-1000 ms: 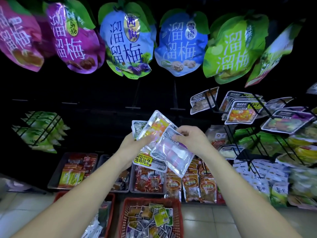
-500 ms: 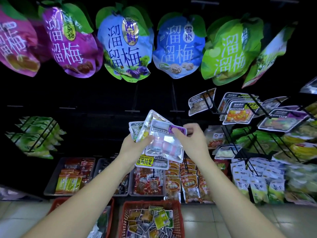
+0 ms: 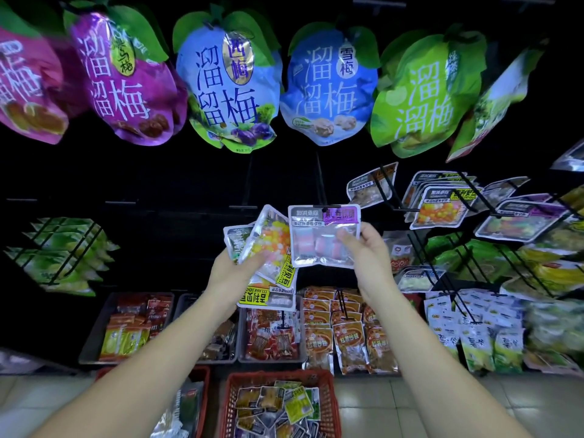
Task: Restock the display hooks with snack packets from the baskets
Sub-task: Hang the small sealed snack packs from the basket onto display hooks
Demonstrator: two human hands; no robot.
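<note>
Down on the floor, the red basket (image 3: 278,375) is heaped with mixed small packets. Grey trays (image 3: 94,330) behind it hold red and orange ones. The left hand (image 3: 234,270) grips a fan of packets (image 3: 268,248). The right hand (image 3: 369,257) pinches a clear packet (image 3: 322,238) with a purple label and pink-and-white pieces inside, upright before the dark rack.

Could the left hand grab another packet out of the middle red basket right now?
Probably not: the left hand grips a fan of packets, held up above the middle red basket. Nothing covers the basket; the hand is simply full.
</note>
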